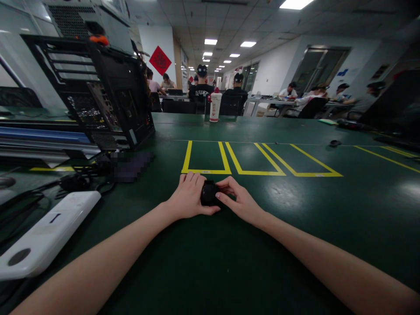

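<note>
A small black rounded object (209, 193) rests on the green table between my two hands, and its exact kind is unclear. My left hand (190, 195) is wrapped round its left side, with the thumb along the near edge. From the right, the thumb and fingers of my right hand (236, 197) are closed against the object's side. Parts of the object are hidden by the fingers of both hands. Yellow tape outlines (206, 172) lie just beyond the hands.
An open black computer case (108, 92) stands at the left, with cables and a long white device (54, 232) nearer. A white cup with a red top (214, 106) stands at the far edge. A small dark round item (334, 143) lies right. People sit at tables beyond.
</note>
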`<state>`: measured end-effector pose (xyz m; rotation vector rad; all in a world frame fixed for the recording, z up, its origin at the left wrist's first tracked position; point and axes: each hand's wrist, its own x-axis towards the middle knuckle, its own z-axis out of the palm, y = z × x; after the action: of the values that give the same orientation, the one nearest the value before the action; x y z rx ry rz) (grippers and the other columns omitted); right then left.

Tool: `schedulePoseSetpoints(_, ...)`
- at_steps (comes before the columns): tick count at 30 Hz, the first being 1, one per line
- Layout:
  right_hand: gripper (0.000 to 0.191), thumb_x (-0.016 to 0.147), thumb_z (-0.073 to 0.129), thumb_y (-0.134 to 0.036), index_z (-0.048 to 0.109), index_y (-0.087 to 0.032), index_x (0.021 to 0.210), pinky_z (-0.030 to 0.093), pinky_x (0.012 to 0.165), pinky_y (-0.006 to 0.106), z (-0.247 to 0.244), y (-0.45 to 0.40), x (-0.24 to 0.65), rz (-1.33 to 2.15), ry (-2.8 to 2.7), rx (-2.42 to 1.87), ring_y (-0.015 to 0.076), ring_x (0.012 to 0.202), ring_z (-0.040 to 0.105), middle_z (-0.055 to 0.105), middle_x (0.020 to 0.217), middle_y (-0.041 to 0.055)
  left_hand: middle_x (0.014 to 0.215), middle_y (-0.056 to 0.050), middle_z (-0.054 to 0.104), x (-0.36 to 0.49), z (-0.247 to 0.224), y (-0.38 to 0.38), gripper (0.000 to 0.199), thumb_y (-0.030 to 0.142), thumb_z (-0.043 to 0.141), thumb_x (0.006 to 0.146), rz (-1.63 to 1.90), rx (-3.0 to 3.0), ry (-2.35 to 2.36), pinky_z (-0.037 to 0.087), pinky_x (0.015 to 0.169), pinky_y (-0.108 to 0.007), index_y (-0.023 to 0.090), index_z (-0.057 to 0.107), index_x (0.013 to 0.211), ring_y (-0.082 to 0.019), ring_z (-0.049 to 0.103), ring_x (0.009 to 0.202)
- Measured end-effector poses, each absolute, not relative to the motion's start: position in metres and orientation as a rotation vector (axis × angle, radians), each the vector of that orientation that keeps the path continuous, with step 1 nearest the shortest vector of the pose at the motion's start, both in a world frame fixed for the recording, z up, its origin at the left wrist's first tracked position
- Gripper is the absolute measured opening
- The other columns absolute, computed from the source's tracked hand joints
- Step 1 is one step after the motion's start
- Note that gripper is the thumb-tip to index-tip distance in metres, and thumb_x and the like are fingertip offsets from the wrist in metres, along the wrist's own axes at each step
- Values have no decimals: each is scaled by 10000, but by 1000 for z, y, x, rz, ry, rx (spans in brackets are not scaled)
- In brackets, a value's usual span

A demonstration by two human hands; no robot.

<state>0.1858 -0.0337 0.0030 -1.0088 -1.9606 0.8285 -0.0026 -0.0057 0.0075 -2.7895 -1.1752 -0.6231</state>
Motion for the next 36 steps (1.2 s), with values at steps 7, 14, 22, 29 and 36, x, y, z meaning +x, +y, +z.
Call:
schedulePoseSetpoints(7,220,821,503,-254,464,-193,1029,474,839,390,4,-35,187,816,-2015,-1012,181,919,548,533,991,54,949,-101,495,-2,7,-6,669,688,481,634,-606,-2782,-1172,334,775,-397,128,469,999,-257,446,861)
schedulePoseSetpoints(14,207,797,531,-218,485,-218,999,469,861,388,3,-36,189,753,-2023,-913,181,959,521,495,1032,46,937,-100,494,-1,7,-6,661,681,488,631,-595,-2754,-1171,332,771,-391,128,470,991,-261,444,864)
schedulePoseSetpoints(22,274,797,544,-261,460,-200,1051,468,856,389,6,-33,187,927,-1921,-1054,178,946,556,539,1034,56,954,-100,494,-2,9,-7,660,684,491,634,-604,-2790,-1182,334,772,-390,130,474,991,-260,445,873)
schedulePoseSetpoints(29,251,782,569,-236,460,-205,1006,457,873,374,5,-34,191,1080,-1927,-922,165,954,561,532,1025,36,936,-98,493,-2,7,-6,663,676,509,619,-624,-2767,-1168,336,762,-388,124,468,986,-255,447,854)
schedulePoseSetpoints(36,211,790,552,-263,464,-201,972,461,833,352,6,-31,188,1155,-1826,-981,157,918,557,524,987,31,932,-99,495,-1,9,-7,669,681,490,631,-612,-2766,-1154,337,766,-393,120,470,995,-255,448,851)
